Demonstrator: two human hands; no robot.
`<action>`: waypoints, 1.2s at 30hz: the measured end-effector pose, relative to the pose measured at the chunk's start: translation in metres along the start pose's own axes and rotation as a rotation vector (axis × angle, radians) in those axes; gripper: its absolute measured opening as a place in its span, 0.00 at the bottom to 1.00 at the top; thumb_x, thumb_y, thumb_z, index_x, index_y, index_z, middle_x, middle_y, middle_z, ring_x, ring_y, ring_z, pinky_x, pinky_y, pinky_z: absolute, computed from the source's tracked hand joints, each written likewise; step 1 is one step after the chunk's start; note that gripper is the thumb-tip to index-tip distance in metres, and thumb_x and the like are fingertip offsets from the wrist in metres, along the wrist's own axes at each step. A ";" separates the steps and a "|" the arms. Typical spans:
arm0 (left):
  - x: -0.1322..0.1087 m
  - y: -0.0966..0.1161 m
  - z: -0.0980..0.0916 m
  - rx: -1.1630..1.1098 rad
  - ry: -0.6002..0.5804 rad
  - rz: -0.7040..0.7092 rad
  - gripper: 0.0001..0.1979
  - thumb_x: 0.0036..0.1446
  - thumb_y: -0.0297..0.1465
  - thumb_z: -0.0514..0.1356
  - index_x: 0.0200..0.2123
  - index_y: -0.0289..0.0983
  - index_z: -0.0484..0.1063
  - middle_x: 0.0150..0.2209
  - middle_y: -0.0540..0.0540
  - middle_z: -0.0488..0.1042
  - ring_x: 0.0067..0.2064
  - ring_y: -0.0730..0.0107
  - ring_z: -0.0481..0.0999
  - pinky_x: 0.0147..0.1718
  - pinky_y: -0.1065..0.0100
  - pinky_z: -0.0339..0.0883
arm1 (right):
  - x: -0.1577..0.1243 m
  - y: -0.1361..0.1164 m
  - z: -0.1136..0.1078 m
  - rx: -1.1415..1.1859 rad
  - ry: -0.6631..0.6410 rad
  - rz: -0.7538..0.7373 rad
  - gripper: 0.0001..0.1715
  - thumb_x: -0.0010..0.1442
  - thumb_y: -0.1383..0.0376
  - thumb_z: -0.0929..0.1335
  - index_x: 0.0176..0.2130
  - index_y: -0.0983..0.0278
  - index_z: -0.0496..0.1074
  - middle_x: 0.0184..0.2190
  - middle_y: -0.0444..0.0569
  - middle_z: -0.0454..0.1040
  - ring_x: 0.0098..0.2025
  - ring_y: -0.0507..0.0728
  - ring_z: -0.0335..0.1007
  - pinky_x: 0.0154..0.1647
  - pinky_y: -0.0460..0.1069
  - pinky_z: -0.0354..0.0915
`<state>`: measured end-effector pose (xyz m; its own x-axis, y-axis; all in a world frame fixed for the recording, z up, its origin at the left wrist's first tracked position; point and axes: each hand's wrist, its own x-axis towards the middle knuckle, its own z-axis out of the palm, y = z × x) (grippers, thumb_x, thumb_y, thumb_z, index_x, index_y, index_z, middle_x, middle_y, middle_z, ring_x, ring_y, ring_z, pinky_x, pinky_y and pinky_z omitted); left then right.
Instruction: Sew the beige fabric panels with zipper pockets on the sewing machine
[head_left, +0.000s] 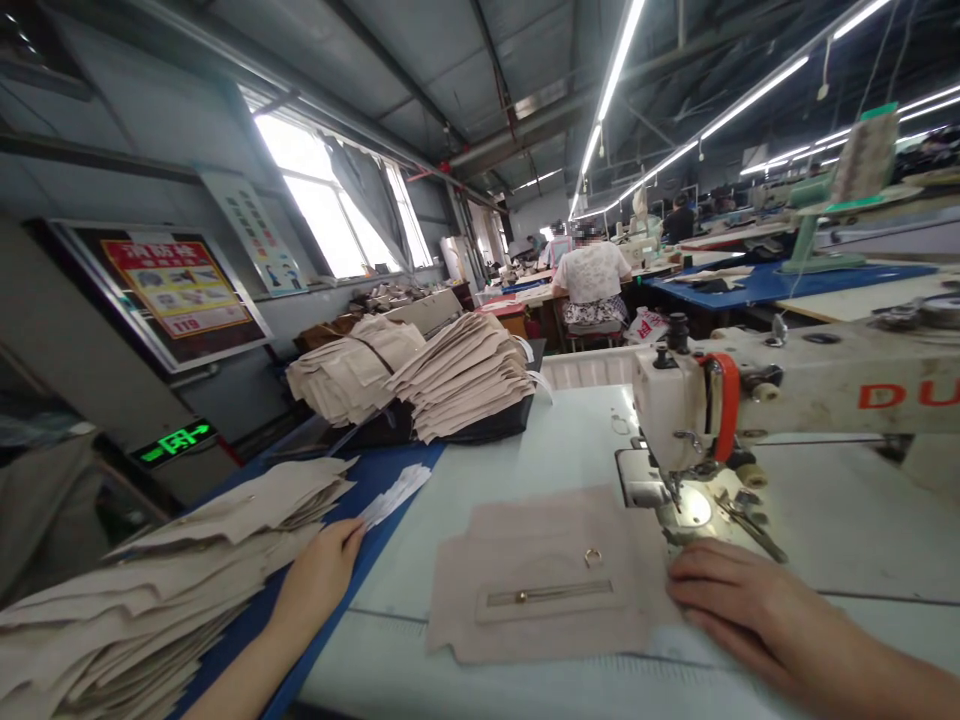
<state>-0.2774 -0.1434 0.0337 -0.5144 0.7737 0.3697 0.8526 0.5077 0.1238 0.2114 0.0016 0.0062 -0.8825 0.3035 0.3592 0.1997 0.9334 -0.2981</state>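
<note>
From my head view, my right hand (pixel 750 610) lies flat and open on the limp, light cloth panel (pixel 540 545) beside the sewing machine (pixel 787 385), best taken by its edge. My left hand (pixel 319 575) touches paper slips (pixel 395 495), grip unclear.

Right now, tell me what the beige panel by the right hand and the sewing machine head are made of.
The beige panel looks like matte fabric, perhaps faux suede: it lies soft and flat without shine, weave unseen. The sewing machine head looks like painted metal: rigid, cream enamel, scuffed.
</note>
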 end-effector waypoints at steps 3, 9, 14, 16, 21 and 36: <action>-0.003 0.001 0.003 -0.007 -0.019 -0.019 0.23 0.59 0.37 0.48 0.38 0.33 0.81 0.43 0.35 0.82 0.45 0.49 0.82 0.45 0.59 0.74 | 0.000 0.002 0.001 -0.020 0.025 -0.011 0.15 0.71 0.65 0.62 0.49 0.59 0.76 0.44 0.51 0.78 0.47 0.58 0.74 0.51 0.50 0.71; -0.003 0.002 -0.001 -0.015 -0.019 -0.018 0.24 0.59 0.39 0.46 0.35 0.35 0.81 0.44 0.35 0.82 0.46 0.49 0.81 0.46 0.58 0.73 | 0.000 0.003 0.001 -0.059 0.044 -0.033 0.15 0.70 0.64 0.62 0.48 0.60 0.77 0.43 0.52 0.78 0.47 0.59 0.75 0.50 0.50 0.72; -0.006 0.005 -0.005 -0.012 0.017 -0.010 0.22 0.56 0.40 0.49 0.32 0.36 0.81 0.46 0.35 0.81 0.50 0.48 0.78 0.52 0.55 0.69 | -0.001 0.003 0.003 -0.052 0.047 -0.021 0.16 0.70 0.65 0.62 0.51 0.58 0.76 0.43 0.52 0.78 0.47 0.57 0.75 0.50 0.49 0.73; -0.007 0.005 -0.006 -0.010 0.049 0.004 0.20 0.55 0.40 0.50 0.29 0.37 0.80 0.44 0.37 0.81 0.48 0.48 0.79 0.50 0.55 0.70 | -0.002 0.004 0.004 -0.070 0.050 -0.022 0.16 0.70 0.64 0.62 0.51 0.58 0.76 0.43 0.52 0.78 0.47 0.57 0.76 0.50 0.49 0.73; -0.007 0.005 -0.005 -0.050 0.066 0.003 0.18 0.52 0.41 0.52 0.27 0.39 0.79 0.36 0.39 0.81 0.40 0.52 0.79 0.42 0.59 0.72 | -0.004 0.007 0.005 -0.107 0.056 -0.049 0.14 0.70 0.64 0.63 0.47 0.59 0.77 0.43 0.52 0.78 0.48 0.57 0.76 0.50 0.48 0.73; -0.007 0.010 -0.010 -0.145 0.066 -0.048 0.19 0.54 0.42 0.51 0.27 0.39 0.77 0.35 0.42 0.82 0.40 0.54 0.81 0.43 0.62 0.72 | -0.002 0.005 0.004 -0.058 0.102 -0.033 0.12 0.67 0.64 0.65 0.46 0.58 0.78 0.43 0.50 0.79 0.46 0.57 0.77 0.50 0.46 0.72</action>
<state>-0.2642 -0.1479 0.0414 -0.5519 0.7209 0.4192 0.8339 0.4800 0.2725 0.2130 0.0051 0.0005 -0.8416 0.2878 0.4571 0.1985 0.9518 -0.2337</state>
